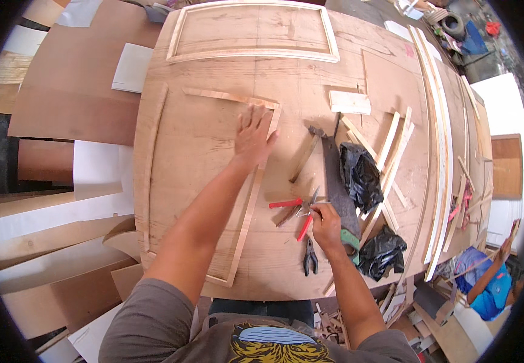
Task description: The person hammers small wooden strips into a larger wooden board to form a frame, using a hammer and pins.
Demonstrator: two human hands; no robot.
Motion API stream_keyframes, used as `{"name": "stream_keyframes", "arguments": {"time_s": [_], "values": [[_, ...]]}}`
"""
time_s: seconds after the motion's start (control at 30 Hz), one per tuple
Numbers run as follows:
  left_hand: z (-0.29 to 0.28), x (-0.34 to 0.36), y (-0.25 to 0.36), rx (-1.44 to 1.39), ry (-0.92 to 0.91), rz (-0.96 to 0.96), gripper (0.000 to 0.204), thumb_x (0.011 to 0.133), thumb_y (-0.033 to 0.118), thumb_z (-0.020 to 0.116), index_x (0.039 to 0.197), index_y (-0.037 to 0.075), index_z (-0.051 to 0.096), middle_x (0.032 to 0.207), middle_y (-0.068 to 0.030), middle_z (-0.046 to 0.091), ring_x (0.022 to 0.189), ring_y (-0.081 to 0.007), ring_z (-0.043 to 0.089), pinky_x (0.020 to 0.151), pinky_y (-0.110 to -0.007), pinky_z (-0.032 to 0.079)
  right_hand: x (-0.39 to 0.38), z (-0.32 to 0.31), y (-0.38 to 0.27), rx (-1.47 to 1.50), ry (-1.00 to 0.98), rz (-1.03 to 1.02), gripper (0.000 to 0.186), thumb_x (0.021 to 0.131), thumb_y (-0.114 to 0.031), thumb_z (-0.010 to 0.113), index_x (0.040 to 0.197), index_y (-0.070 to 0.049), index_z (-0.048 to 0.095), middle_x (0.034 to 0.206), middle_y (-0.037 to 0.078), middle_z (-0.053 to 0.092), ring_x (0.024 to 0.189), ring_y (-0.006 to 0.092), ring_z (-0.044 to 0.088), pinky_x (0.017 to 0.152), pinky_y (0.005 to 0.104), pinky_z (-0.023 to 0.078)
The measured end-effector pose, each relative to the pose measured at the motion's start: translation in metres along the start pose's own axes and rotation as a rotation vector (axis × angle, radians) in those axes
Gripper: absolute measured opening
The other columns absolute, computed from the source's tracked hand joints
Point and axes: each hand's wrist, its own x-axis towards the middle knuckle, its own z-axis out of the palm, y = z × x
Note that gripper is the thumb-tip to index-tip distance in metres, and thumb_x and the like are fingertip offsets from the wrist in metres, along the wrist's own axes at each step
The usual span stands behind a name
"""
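My left hand (253,134) lies with fingers apart over the far right corner of a thin wooden frame (247,221), touching its strips. The frame lies flat on the plywood tabletop; its far strip stops short of the left strip (155,163). My right hand (327,225) is closed, fingertips together, beside red-handled snips (305,228) whose handles are spread. Whatever the fingertips pinch is hidden. Just below this hand are dark-handled pliers (310,259). A hammer (306,155) with a wooden handle rests farther off, next to a handsaw (336,175) with a green handle.
A complete rectangular frame (253,55) lies at the table's far side. Black plastic bags (360,175) and loose wood strips (389,142) crowd the right, near a short wood block (349,102). Long strips (434,151) run along the right edge. Boards (80,78) cover the left. Another person (493,290) is at far right.
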Motion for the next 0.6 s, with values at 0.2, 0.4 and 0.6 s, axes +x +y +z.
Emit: {"name": "stream_keyframes", "arguments": {"time_s": [0.2,0.4,0.6], "values": [[0.042,0.039,0.012,0.054,0.005,-0.066,0.054,0.105,0.038,0.052,0.153,0.015,0.046,0.167,-0.0106,0.033,0.157,-0.0350,0.022,0.126,-0.057,0.019,0.034,-0.006,0.015,0.122,-0.112,0.059,0.010,0.086,0.001,0.070,0.096,-0.001,0.070,0.091,0.018,0.070,0.085,0.0371,0.069,0.076,0.0426,0.055],[0.053,0.024,0.015,0.051,-0.014,-0.136,0.055,0.105,0.033,0.050,0.156,0.015,0.042,0.167,-0.0088,0.035,0.157,-0.0346,0.024,0.126,-0.058,0.018,0.078,-0.021,0.029,0.295,-0.156,0.139,0.006,0.091,0.000,0.072,0.095,0.002,0.069,0.082,0.004,0.067,0.075,0.0116,0.063,0.068,0.0282,0.051],[0.047,0.006,0.016,0.107,0.066,-0.165,0.052,0.104,0.033,0.052,0.154,0.016,0.047,0.162,-0.0080,0.044,0.154,-0.0321,0.032,0.124,-0.058,0.023,0.167,-0.028,0.005,0.394,-0.251,0.194,0.009,0.088,-0.002,0.070,0.097,0.002,0.071,0.079,0.012,0.071,0.074,0.0157,0.067,0.070,0.0311,0.053]]}}
